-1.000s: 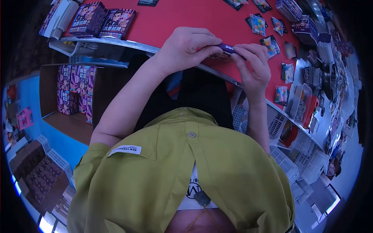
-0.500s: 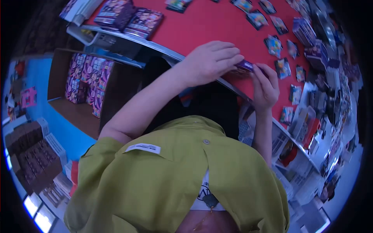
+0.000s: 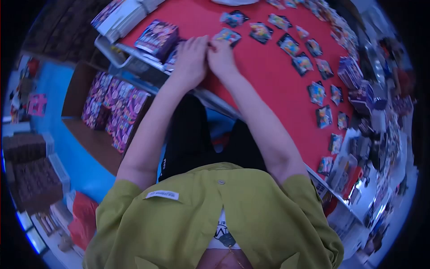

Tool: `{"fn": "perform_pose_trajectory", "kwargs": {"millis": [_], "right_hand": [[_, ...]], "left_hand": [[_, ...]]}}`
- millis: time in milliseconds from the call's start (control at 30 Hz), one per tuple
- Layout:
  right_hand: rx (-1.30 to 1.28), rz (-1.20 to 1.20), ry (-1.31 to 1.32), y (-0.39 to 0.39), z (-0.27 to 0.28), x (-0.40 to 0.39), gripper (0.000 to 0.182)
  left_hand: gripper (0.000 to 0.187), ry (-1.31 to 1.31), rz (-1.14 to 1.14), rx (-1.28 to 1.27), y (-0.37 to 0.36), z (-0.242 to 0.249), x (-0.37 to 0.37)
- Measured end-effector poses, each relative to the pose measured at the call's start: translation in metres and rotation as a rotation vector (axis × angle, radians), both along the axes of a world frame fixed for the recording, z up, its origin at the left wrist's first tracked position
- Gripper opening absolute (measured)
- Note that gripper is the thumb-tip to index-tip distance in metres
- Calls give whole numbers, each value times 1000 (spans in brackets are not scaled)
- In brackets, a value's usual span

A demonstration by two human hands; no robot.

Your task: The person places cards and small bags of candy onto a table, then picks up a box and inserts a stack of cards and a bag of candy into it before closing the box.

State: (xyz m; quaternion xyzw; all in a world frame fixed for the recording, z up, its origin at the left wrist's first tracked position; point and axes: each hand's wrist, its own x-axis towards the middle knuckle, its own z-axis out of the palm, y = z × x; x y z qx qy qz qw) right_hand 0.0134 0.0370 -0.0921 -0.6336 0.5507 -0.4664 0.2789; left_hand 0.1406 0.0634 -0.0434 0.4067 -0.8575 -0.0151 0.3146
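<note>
My left hand [image 3: 191,62] is at the table's left end, its fingers stretched forward over the edge of a purple printed box [image 3: 171,58] that it largely covers. Right beside it, almost touching, is my right hand [image 3: 220,57] with its fingers curled; whatever lies between or under the hands is hidden. Another purple printed box [image 3: 156,36] lies just left of my left hand. A small packet [image 3: 227,36] with colourful contents lies on the red tabletop [image 3: 264,85] past my right fingertips.
Several similar packets [image 3: 302,63] spread in a curve over the table. Purple boxes [image 3: 350,71] stand at the right edge, near a clear tray [image 3: 342,172]. On my left, an open carton [image 3: 85,134] contains several purple boxes. A metal-edged frame [image 3: 154,67] borders the table.
Both hands have moved left along the table, from its front edge to the purple boxes. The small purple box that was between them no longer shows. My view has shifted too.
</note>
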Motion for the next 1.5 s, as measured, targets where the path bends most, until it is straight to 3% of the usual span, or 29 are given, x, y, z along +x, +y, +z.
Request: {"fn": "perform_pose_trajectory", "kwargs": {"millis": [33, 67, 100, 167, 233, 267, 367, 433, 467, 500, 567, 700, 833, 900, 933, 1000, 1033, 1100, 1167, 1267, 1333, 1367, 1500], "right_hand": [[-236, -119, 111, 26, 26, -2, 22], [-172, -111, 6, 34, 24, -12, 23], [-169, -178, 65, 51, 34, -46, 23], [-41, -141, -117, 77, 65, -86, 24], [-254, -293, 220, 96, 74, -166, 26], [-207, -442, 280, 107, 85, -204, 25], [-117, -744, 877, 120, 96, -329, 37], [-179, -788, 1255, 117, 89, -392, 44], [-264, -766, 1397, 114, 83, -415, 39], [-268, -770, 1390, 114, 82, -425, 39], [161, -636, 1436, 109, 78, -441, 24], [-112, -511, 1595, 105, 70, -448, 9], [-159, -564, 1612, 105, 73, -444, 6], [-262, -577, 1648, 108, 81, -443, 5], [-289, -605, 1666, 111, 85, -440, 6], [-404, -698, 1640, 121, 100, -416, 8], [-519, -787, 1597, 128, 109, -393, 11], [-656, -735, 1466, 145, 123, -333, 19], [-807, -564, 1269, 167, 130, -255, 22], [-767, -219, 815, 211, 107, -158, 21], [-570, -6, 696, 233, 91, -129, 29], [-595, 39, 669, 232, 93, -123, 29], [-335, -65, 399, 222, 103, -121, 41]], "left_hand": [[51, -16, 13, 26, -4, -3, 1], [50, -6, 36, 110, -5, 2, -2], [51, -19, 56, 122, -3, 2, -5], [53, -101, 98, 38, 3, 3, -7], [54, -146, 121, 39, 1, 2, -8], [56, -209, 160, 47, 0, 2, -11], [50, -259, 205, 115, -3, 11, -20], [48, -306, 224, 134, -3, 14, -24], [46, -289, 222, 164, -1, 16, -26], [44, -273, 221, 193, 0, 18, -26], [44, -292, 218, 167, -2, 12, -25], [42, -369, 203, 165, 0, 19, -27], [42, -331, 227, 164, 0, 20, -27], [44, -301, 186, -251, 7, 27, -32], [44, -292, 183, -250, 11, 30, -40], [47, 211, -36, 148, 27, 40, -59], [48, 451, -135, 509, 41, 51, -77], [50, 951, -323, 1253, 56, 57, -111], [58, 1352, -565, 1778, 68, 49, -133], [67, 1562, -764, 2083, 72, 38, -150], [65, 1566, -882, 2160, 72, 34, -142], [63, 1517, -986, 2180, 72, 32, -136], [46, 1216, -752, 1997, 90, 15, -129]]}}
